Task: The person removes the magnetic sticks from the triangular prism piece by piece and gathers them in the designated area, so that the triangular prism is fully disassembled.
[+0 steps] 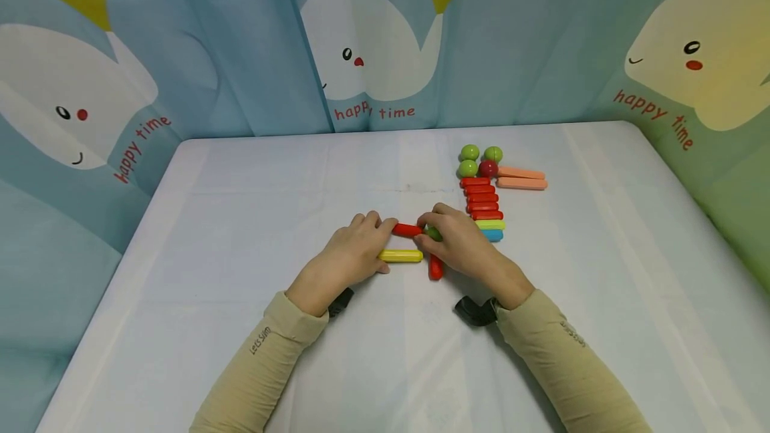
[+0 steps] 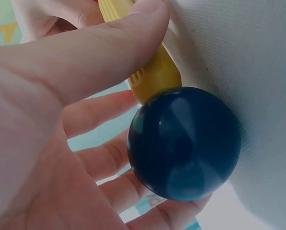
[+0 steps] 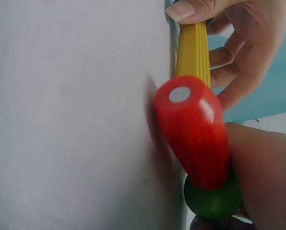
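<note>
On the white table, my left hand (image 1: 359, 246) grips the near end of a ribbed yellow magnetic building rod (image 1: 402, 256) with its thumb laid across it. A dark blue ball (image 2: 184, 143) touches that rod's end, before the palm in the left wrist view. The left fingertips reach the left end of a red rod (image 1: 407, 230). My right hand (image 1: 460, 239) holds a green ball (image 1: 432, 233) between thumb and fingers. A second red rod (image 3: 196, 129), with a pale disc in its end, joins this ball and points towards me. The palms hide other joints.
Behind my right hand lie a column of red rods (image 1: 482, 198), a lime rod (image 1: 490, 224) and a blue rod (image 1: 493, 235). Farther back are green balls (image 1: 470, 152), a dark red ball (image 1: 488, 168) and orange rods (image 1: 521, 184). A whale-print curtain (image 1: 240, 52) borders the table.
</note>
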A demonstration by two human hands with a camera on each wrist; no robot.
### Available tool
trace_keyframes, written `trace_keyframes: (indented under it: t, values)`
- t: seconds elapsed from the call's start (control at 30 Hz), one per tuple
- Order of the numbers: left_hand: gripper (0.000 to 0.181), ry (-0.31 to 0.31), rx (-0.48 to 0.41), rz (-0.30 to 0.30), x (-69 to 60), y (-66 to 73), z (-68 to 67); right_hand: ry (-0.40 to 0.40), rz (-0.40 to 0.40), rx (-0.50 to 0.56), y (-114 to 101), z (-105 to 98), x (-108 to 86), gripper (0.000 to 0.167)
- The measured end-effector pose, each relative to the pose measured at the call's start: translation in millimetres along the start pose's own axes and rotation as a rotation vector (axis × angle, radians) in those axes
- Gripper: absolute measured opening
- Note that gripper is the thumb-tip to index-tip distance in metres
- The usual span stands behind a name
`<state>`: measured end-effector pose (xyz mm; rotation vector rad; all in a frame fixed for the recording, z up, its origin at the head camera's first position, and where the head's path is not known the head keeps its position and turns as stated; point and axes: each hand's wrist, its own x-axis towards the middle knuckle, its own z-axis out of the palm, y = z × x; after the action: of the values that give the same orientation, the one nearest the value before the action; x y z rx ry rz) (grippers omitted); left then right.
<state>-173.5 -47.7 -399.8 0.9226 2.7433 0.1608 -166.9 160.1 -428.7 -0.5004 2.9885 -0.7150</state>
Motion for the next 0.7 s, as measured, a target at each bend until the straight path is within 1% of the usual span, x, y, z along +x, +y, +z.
trace_keyframes:
  t: [0.13, 0.3, 0.47, 0.6, 0.7]
  values:
    - [0.072, -0.003, -0.003, 0.000, 0.2, -0.5, -0.1, 0.020, -0.020, 0.018, 1.5, -1.4, 0.1, 0.025]
    - [0.073, -0.009, -0.010, -0.007, 0.7, -0.5, -0.1, 0.036, -0.022, 0.022, 3.4, -2.5, 0.6, 0.019]
    - [0.074, -0.013, -0.008, -0.013, 1.1, 0.0, 0.1, 0.042, 0.023, 0.006, 3.2, -2.0, 2.6, 0.018]
    - [0.074, -0.016, -0.007, -0.015, 1.0, 0.4, 0.4, 0.008, 0.074, 0.006, 3.0, -2.3, 3.4, 0.020]
    - [0.073, -0.011, -0.008, -0.013, 0.3, 0.6, 0.4, -0.016, 0.092, 0.007, 2.8, -2.4, 3.7, 0.022]
